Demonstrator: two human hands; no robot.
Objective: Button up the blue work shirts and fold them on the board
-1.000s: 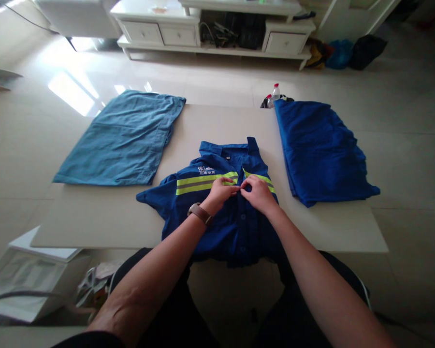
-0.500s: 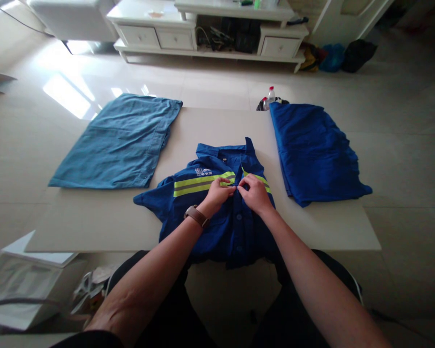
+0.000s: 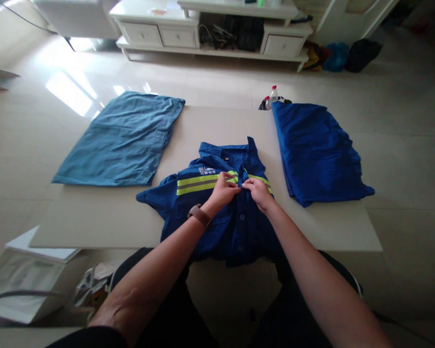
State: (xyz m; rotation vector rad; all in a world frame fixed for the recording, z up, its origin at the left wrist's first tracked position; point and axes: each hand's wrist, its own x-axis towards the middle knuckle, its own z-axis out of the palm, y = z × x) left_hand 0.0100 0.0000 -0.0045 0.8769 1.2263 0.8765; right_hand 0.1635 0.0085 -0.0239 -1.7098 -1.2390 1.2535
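Observation:
A dark blue work shirt point(image 3: 199, 220) with a yellow-green and grey reflective stripe lies front up before me, its collar point(image 3: 223, 149) pointing away. White lettering shows on its chest above the stripe. My left hand point(image 3: 223, 191) pinches the front placket at stripe height; a watch with a brown strap is on that wrist. Just across the opening, my right hand point(image 3: 258, 191) pinches the placket's other edge near a button. The fingertips of both hands almost meet. Lower buttons point(image 3: 241, 217) show down the front. The shirt's bottom hangs over the table's near edge.
The white table point(image 3: 94, 222) also bears folded light blue cloth point(image 3: 119, 140) at left and folded dark blue cloth point(image 3: 319, 154) at right. Bottles with red caps point(image 3: 273, 94) stand beyond its far edge. A white cabinet point(image 3: 210, 36) is further back. A white box point(image 3: 29, 275) sits at lower left.
My right hand has turned a little and drawn slightly away from the left at the placket. Both hands keep their pinch. The whole view has shifted slightly.

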